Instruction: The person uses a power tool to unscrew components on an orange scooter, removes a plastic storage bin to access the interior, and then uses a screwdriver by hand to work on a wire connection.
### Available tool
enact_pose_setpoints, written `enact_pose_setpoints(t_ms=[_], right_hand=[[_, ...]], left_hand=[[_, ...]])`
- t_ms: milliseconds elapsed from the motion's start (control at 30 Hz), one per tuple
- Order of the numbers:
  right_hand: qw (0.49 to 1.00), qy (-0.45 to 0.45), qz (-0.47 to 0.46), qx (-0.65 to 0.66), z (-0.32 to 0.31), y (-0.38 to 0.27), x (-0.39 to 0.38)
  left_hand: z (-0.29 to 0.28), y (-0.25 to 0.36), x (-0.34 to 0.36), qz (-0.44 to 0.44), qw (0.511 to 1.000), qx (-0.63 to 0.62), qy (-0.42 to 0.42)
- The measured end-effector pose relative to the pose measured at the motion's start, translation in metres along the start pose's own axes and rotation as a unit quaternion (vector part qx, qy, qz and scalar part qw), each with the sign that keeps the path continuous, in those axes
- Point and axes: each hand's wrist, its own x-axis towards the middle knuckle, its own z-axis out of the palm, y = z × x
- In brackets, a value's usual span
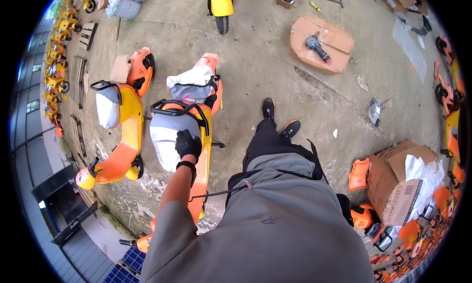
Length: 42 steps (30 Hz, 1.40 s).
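My left hand [188,144], in a black glove, rests on the seat [167,135] of an orange and yellow scooter. A pale white-grey cover lies over that seat. The fingers are curled in, and the palm side is hidden, so what they hold, if anything, does not show. Just beyond the hand is the scooter's black grab rail [174,106], with a bunched white and grey cloth or bag [192,82] past it. A thin dark rod [221,192] reaches from my waist toward the scooter's footboard. No right hand shows in the view.
Left of this scooter stands another scooter [129,133]. A cardboard box [334,40] ahead carries a power drill [317,47]. A hammer [334,0] and screwdriver [315,7] lie beyond. An open carton [388,170] and orange panels [360,175] sit at my right.
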Motion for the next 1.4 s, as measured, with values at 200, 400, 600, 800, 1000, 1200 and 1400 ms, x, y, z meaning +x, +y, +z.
enact_pose_setpoints(t_ms=[200, 400, 600, 800, 1000, 1200, 1400], right_hand=[[0.978, 0.028, 0.103, 0.179, -0.024, -0.109, 0.053], [0.974, 0.053, 0.088, 0.201, -0.030, -0.178, 0.111], [0.972, 0.054, 0.072, 0.217, -0.025, -0.212, 0.128], [0.924, 0.023, -0.331, -0.189, -0.051, -0.136, 0.158], [0.945, 0.037, -0.280, -0.163, -0.092, -0.172, 0.200], [0.990, 0.029, -0.018, 0.140, -0.146, -0.181, 0.246], [0.981, 0.062, -0.039, 0.181, -0.247, -0.095, 0.289]], left_hand=[[0.009, -0.009, 0.016, -0.034, 0.993, -0.111, -0.026], [0.023, 0.055, 0.030, 0.183, 0.906, -0.315, -0.218], [0.042, 0.104, 0.058, 0.216, 0.910, -0.308, -0.174], [0.015, 0.112, 0.085, 0.153, 0.936, -0.273, -0.163], [0.063, 0.108, 0.084, 0.123, 0.944, -0.246, -0.181], [0.100, 0.164, 0.076, 0.019, 0.911, -0.308, -0.274], [0.060, 0.317, 0.058, -0.008, 0.884, -0.360, -0.298]])
